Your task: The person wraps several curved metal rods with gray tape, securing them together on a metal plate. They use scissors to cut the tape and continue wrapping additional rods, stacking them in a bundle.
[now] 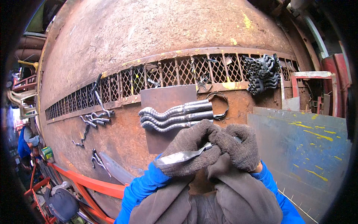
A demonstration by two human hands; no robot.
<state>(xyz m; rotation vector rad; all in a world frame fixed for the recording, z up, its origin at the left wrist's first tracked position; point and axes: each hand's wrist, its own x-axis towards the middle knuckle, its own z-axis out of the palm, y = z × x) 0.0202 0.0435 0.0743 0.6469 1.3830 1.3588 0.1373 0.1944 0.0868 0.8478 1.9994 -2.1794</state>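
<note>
Both my hands wear grey-brown knitted gloves and meet close together above my knees. My left hand [195,147] is closed on a shiny silvery strip [179,157], whose wide loose end lies back across the glove toward my wrist. Fingers curled, my right hand [240,145] presses against the left one; a bit of the same shiny material shows at its thumb. Just beyond the left glove, several bent, ribbed metal pipes [171,118] lie side by side on a flat metal sheet [160,98]. A dark loop of banding [222,106] sits at their right ends.
A stack of bent pipes [263,72] stands at the far right on a rusty floor grate [179,71]. Loose bent pipes [97,118] lie to the left. Paint-marked sheet metal [298,142] is at right, a red rail [89,183] at lower left. Another person [61,203] is beyond it.
</note>
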